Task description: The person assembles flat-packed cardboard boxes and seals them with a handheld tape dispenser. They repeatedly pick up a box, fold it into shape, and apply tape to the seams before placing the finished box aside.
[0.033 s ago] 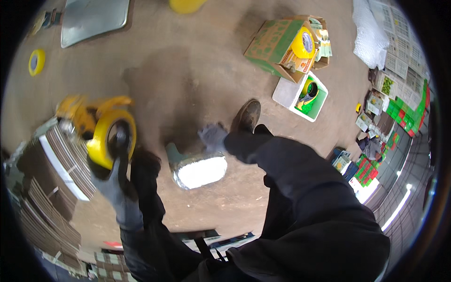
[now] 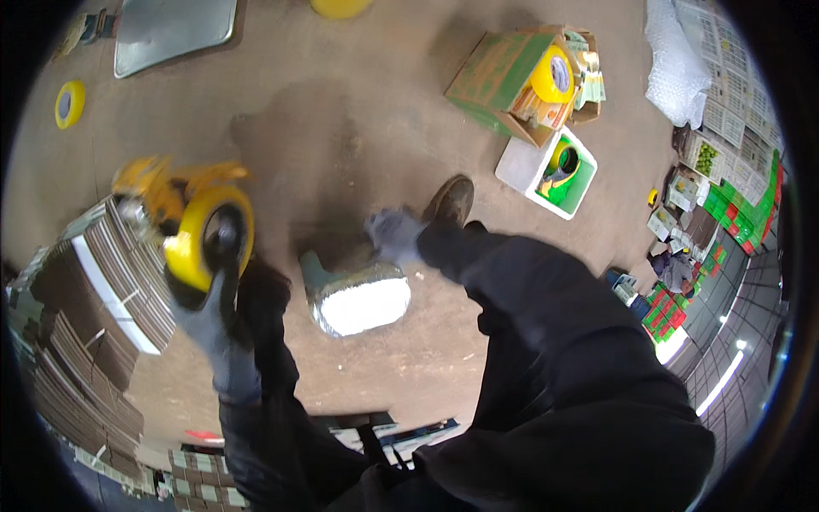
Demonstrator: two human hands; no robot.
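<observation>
My left hand point(image 2: 209, 328), in a grey glove, grips a yellow tape dispenser point(image 2: 149, 196) carrying a large roll of yellow tape point(image 2: 194, 243). The dispenser is blurred and held up at the left, before stacked flat cardboard. In front of me lies a shiny silver-white bundle point(image 2: 363, 305), its surface glaring, with a grey-green part point(image 2: 314, 270) sticking out at its upper left. Just above the bundle's right end is my right hand point(image 2: 397, 235), also gloved in grey. Its fingers look loosely apart and empty, though somewhat blurred; whether they touch anything cannot be seen.
A green-and-brown carton point(image 2: 495, 81) with a tape roll stands ahead, beside a white foam box point(image 2: 520, 166) holding another dispenser. A metal tray point(image 2: 175, 34) and loose tape roll point(image 2: 70, 104) lie far left. Cardboard stacks point(image 2: 90, 367) line the left; crates point(image 2: 734, 94) stand right.
My left hand and the tape dispenser have shifted slightly right. My right hand has moved slightly up and right. The whole view has tilted a little.
</observation>
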